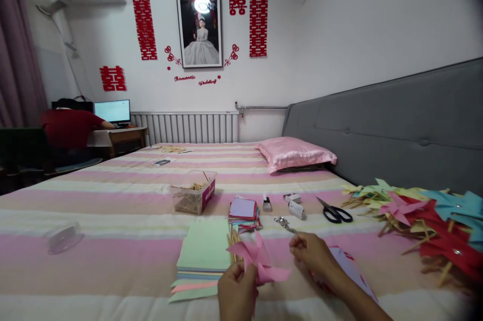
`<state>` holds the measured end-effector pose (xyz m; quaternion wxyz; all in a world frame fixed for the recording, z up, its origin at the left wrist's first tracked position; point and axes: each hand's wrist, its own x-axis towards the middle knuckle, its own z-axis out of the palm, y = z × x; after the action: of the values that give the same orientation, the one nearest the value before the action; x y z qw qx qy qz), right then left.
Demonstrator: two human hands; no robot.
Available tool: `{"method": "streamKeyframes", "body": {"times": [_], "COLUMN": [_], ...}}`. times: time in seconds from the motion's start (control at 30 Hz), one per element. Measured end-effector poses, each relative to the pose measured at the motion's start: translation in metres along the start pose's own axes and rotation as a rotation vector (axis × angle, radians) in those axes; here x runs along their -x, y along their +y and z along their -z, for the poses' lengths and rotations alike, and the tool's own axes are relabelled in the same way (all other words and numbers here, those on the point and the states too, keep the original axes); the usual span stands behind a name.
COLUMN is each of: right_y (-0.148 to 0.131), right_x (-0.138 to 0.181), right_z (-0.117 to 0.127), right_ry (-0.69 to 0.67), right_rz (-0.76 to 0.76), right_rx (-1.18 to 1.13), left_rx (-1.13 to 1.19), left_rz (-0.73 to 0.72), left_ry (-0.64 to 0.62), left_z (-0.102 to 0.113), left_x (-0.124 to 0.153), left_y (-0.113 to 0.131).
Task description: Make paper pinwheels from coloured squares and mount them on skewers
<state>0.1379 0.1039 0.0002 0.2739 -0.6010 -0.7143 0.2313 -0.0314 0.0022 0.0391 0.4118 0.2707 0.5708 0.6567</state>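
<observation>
A pink paper pinwheel (260,260) is held between the thumb and fingers of my left hand (238,288), its folded blades spread out. My right hand (311,255) is closed in a pinch just right of the pinwheel. Whatever its fingertips hold is too small to make out. Right beyond those fingertips lies a little pile of shiny metal pieces (283,223). Behind the pinwheel are thin wooden sticks (234,240) and a stack of pale green paper (206,245). Under my right forearm, partly hidden, is a lilac and red sheet (352,270).
Finished pinwheels (449,215) are heaped at the right, beside black scissors (334,211). Small boxes (296,209), coloured paper squares (243,209) and a plastic tub of sticks (194,195) stand ahead. A clear lid (65,239) lies left. Someone in red (73,127) sits at a desk.
</observation>
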Motion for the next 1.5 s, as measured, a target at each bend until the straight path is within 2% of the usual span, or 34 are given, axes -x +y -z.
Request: {"method": "streamKeyframes", "body": {"times": [0.13,0.27,0.47,0.67,0.8,0.93,1.13,1.5], "right_y": [0.002,-0.002,0.000,0.006,0.001,-0.005,-0.008,0.004], "right_x": [0.044,0.062,0.059,0.064,0.070,0.074,0.075,0.066], "right_z": [-0.010,-0.014,-0.012,0.006,0.011,0.009,0.002,-0.023], "right_ry": [0.011,0.034,-0.082,-0.026,-0.064,-0.085,-0.061,-0.014], "right_rz": [-0.021,-0.017,-0.002,0.059,0.177,0.234,0.216,0.195], "right_rx": [-0.031,-0.063,-0.197,-0.194,-0.169,-0.114,0.001,0.081], "left_rx": [-0.027,-0.060,-0.083,-0.108,-0.113,-0.115,-0.114,-0.083], "left_rz": [-0.005,0.001,0.000,0.009,0.015,0.017,0.028,0.015], "left_ry": [0.008,0.011,0.022,0.017,0.002,-0.016,-0.028,-0.026], "left_z": [0.004,0.004,0.002,-0.002,-0.007,-0.010,-0.009,-0.006], "left_x": [0.002,0.006,0.007,0.007,0.009,0.012,0.014,0.014], "left_y": [0.001,0.003,0.004,0.002,0.001,0.003,0.005,0.005]}}
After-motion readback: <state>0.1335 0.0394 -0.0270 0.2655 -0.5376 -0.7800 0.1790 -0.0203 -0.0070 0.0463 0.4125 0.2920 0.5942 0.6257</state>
